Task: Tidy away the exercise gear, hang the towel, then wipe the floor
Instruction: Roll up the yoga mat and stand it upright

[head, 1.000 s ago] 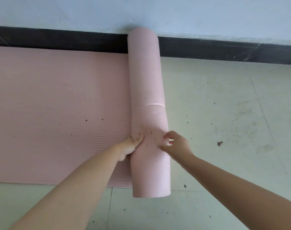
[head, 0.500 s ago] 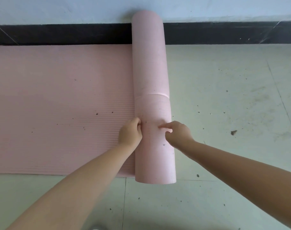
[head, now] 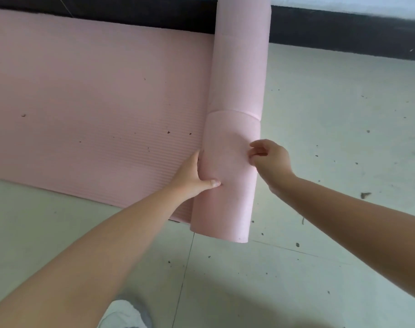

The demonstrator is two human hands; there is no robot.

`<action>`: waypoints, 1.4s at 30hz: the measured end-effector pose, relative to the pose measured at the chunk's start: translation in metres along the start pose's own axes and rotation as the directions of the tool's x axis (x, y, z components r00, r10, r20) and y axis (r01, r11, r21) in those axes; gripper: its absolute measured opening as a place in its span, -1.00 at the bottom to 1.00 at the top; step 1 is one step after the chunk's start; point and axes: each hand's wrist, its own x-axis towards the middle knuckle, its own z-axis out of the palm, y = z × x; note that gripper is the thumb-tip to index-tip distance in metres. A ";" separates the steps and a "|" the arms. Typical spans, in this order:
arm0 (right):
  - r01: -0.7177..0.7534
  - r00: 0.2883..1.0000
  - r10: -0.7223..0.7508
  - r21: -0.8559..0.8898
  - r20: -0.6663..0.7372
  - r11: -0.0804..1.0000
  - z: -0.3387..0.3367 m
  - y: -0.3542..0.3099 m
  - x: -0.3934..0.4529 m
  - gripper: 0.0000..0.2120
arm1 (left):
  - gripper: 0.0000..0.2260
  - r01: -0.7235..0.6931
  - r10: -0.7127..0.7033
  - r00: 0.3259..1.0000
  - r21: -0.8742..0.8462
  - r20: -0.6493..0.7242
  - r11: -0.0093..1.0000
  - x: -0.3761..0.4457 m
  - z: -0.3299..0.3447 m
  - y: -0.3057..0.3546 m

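A: Where does the view sit?

B: One head-worn wide-angle camera, looking steeply down and forward from above both forearms.

A: How near?

B: Close. The pink mat roll (head: 235, 129) fills the centre, the black skirting (head: 343, 31) crosses the top edge, and a shoe (head: 125, 313) shows at the bottom.

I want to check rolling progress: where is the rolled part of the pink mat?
In the head view the roll lies centre-right on the floor, at the flat mat's right end, between both hands, its far end toward the black skirting.
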 end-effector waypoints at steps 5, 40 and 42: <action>-0.149 0.977 0.179 -0.231 0.115 0.961 -0.006 0.016 -0.002 -0.51 | -0.23 0.066 -0.059 0.996 0.107 -0.063 0.992 0.010 0.008 -0.003; 0.565 0.801 -0.373 -0.796 0.467 0.216 0.075 -0.010 -0.019 -0.18 | -0.59 -0.465 0.647 0.753 0.792 0.120 0.395 -0.042 -0.078 -0.096; 0.564 0.800 -0.373 -0.802 0.471 0.196 0.085 -0.015 -0.022 -0.23 | -0.56 -0.415 0.535 0.840 0.743 0.091 0.525 -0.045 -0.083 -0.096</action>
